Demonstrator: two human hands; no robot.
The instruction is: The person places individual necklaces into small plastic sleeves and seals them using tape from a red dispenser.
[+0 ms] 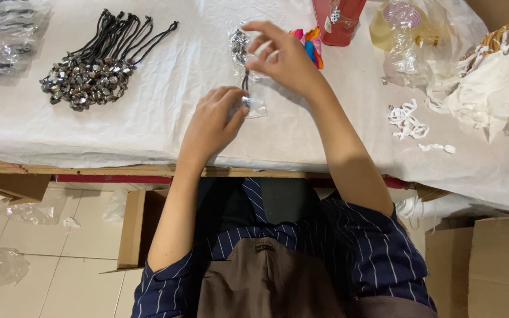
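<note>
My left hand [213, 123] pinches the lower end of a small clear plastic bag [253, 105] on the white-covered table [148, 118]. My right hand [278, 56] is raised above it, gripping the bag's upper end. Inside the bag is a black-cord necklace with shiny dark beads [240, 46]. A pile of the same beaded cord necklaces [92, 73] lies loose to the left, well apart from both hands.
Bagged necklaces [1, 35] lie at the far left. A red container [337, 20], a tape roll [402, 17], clear wrap and white strips [407, 121] sit to the right. Cardboard boxes [484, 265] stand beside my lap below the table edge.
</note>
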